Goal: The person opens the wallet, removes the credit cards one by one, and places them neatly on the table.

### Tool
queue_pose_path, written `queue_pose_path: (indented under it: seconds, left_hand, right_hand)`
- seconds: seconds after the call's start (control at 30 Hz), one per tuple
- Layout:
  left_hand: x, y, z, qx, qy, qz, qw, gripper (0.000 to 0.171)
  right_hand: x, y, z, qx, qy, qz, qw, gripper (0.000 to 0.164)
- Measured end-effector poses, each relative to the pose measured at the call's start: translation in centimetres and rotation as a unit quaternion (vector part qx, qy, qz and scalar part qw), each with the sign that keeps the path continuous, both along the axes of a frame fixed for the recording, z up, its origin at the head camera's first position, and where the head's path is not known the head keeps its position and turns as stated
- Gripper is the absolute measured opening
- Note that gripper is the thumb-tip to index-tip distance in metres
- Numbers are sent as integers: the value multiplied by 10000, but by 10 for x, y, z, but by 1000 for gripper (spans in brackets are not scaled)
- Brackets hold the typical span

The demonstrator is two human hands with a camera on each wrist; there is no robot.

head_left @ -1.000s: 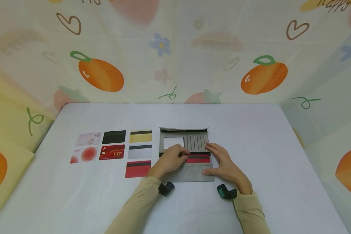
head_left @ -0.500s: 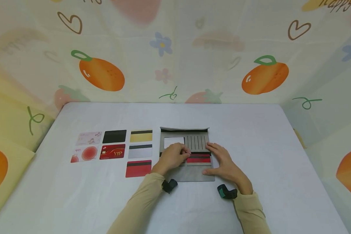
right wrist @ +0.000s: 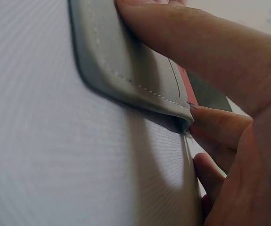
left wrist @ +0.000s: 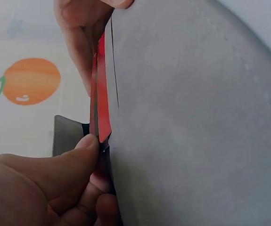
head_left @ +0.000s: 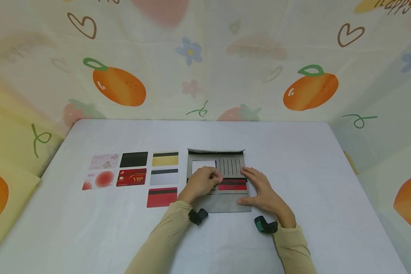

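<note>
A grey wallet (head_left: 226, 205) lies unfolded on the table. A red card with a dark stripe (head_left: 232, 185) sits in a slot on its right side, partly sticking out. My left hand (head_left: 200, 184) pinches the card's left end between thumb and fingers; the left wrist view shows the thumb against the red card (left wrist: 102, 89) edge. My right hand (head_left: 262, 190) rests on the wallet's right edge, fingers above and thumb below, spread and nearly straight. In the right wrist view the right thumb (right wrist: 187, 33) lies over the wallet's lower panel (right wrist: 140, 70).
Left of the wallet lie several cards in columns: a gold card (head_left: 165, 159), a silver card (head_left: 164, 177), a red card (head_left: 162, 197), a black card (head_left: 134, 159), a VIP card (head_left: 131, 177) and two pink ones. White cloth covers the table (head_left: 72, 236).
My left hand and wrist have shifted slightly right and away from me, still at the card's left end. The right hand has stayed in place on the wallet.
</note>
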State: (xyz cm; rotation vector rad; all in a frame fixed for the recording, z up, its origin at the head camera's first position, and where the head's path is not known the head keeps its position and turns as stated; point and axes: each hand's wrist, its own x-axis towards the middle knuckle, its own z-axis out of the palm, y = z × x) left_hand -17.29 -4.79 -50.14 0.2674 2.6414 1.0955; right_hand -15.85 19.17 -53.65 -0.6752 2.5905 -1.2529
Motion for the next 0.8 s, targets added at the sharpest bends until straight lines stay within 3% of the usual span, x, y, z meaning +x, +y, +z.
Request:
queue_pose_path:
  seconds: [0.43,0.8]
  left_hand:
    - [-1,0,-3,113,158,277,9994,9]
    - [2,1,2,-26,48,-35,10000,14]
  right_hand:
    - [-2,-1,-1,94,89,20,9999,93]
    - [0,1,-1,102,50,68,9999,94]
